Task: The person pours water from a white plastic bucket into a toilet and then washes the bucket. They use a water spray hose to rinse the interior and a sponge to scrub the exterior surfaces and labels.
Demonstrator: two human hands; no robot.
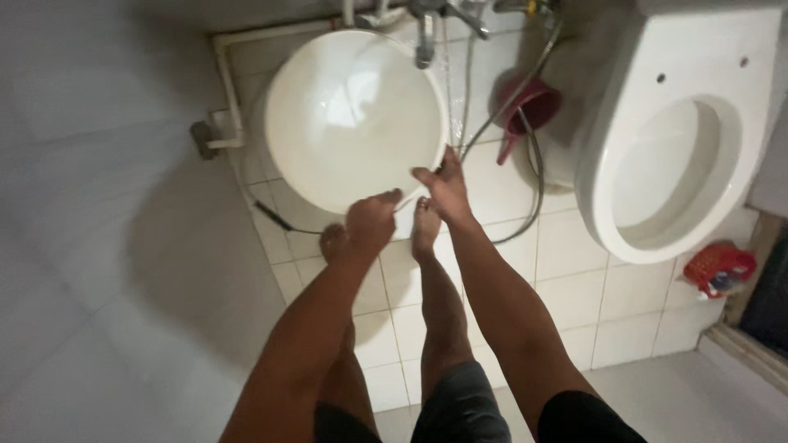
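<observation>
Head view: a large round white plastic basin [353, 115] stands on the tiled floor [566, 246] under a metal tap [424, 37], empty-looking, mouth upward. Left hand [371, 221] curls onto its near rim; right hand [443, 187] grips the rim, fingers spread.

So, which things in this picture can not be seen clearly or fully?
- Basin, head view: its near rim is hidden under the left hand and right hand, so each grip is unclear.
- Tap: cut off by the top edge.
- Toilet: its back is cut off by the top and right edges.
- Red pack: too small to identify.
- Feet: partly hidden by the arms.
</observation>
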